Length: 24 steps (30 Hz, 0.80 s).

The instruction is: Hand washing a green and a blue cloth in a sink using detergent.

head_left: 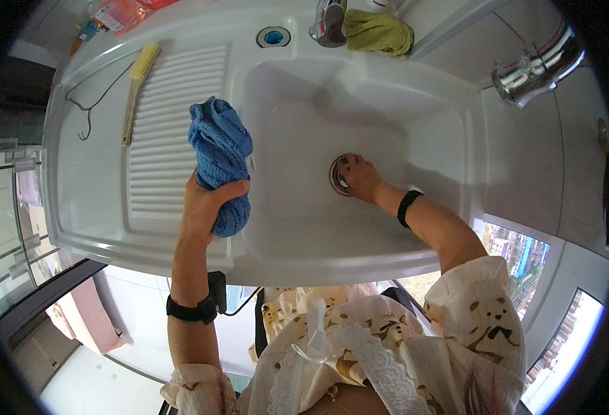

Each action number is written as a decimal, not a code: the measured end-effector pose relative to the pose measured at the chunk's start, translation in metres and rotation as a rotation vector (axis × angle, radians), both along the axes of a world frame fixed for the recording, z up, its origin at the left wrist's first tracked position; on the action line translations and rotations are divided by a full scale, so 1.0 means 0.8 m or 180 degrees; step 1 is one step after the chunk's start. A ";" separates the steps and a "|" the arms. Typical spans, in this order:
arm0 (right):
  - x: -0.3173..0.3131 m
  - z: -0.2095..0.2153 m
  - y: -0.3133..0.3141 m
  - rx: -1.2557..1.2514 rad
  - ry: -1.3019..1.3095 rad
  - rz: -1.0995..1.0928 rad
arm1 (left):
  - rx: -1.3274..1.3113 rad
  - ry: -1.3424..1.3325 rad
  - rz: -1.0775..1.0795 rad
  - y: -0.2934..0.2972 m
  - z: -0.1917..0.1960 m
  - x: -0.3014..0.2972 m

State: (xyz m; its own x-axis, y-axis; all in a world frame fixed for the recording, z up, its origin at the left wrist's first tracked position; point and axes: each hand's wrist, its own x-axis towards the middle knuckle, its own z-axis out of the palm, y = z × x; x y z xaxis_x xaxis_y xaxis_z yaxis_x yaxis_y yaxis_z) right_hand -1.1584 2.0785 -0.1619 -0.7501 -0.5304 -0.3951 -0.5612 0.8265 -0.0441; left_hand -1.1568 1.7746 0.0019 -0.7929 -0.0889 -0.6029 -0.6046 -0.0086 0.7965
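Observation:
My left hand (214,204) grips a bunched blue towel (220,142), held up over the inner edge of the ribbed washboard (176,131). Down in the white sink basin (291,228), my right hand (358,178) reaches to the round metal drain (337,181). Its fingers bend over the drain's right side and touch it; the fingertips are partly hidden, so I cannot make out whether they hold anything.
Left of the washboard lie a yellow brush (138,90) and a bent wire hanger (87,104). A chrome faucet (330,24) and a folded green cloth (379,33) are at the back. Another chrome fixture (536,69) juts in at right. A pinkish bottle (119,14) stands far left.

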 end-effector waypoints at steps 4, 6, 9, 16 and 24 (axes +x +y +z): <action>-0.016 -0.002 -0.009 0.0719 -0.0369 -0.0027 | -0.0004 -0.0048 0.0023 -0.003 -0.004 0.000; -0.018 0.013 -0.010 0.0383 -0.0489 -0.0275 | -0.0046 -0.0031 0.0023 -0.004 -0.006 0.001; -0.018 0.022 -0.007 0.0447 -0.0680 -0.0066 | -0.0077 -0.0030 0.0038 -0.003 -0.003 0.002; -0.026 -0.040 0.003 0.0395 -0.0889 0.0235 | -0.0024 -0.0065 0.0070 0.001 0.000 0.000; -0.027 -0.041 -0.004 0.0559 -0.1127 0.0367 | 0.0101 0.0032 0.0119 -0.005 -0.008 0.002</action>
State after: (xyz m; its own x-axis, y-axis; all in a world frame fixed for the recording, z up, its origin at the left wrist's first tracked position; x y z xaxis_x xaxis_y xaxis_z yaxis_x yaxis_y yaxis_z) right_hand -1.1796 2.0752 -0.1947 -0.4911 -0.5044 -0.7102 -0.6260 0.7713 -0.1150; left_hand -1.1554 1.7707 -0.0045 -0.7954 -0.0995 -0.5979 -0.5954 -0.0563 0.8014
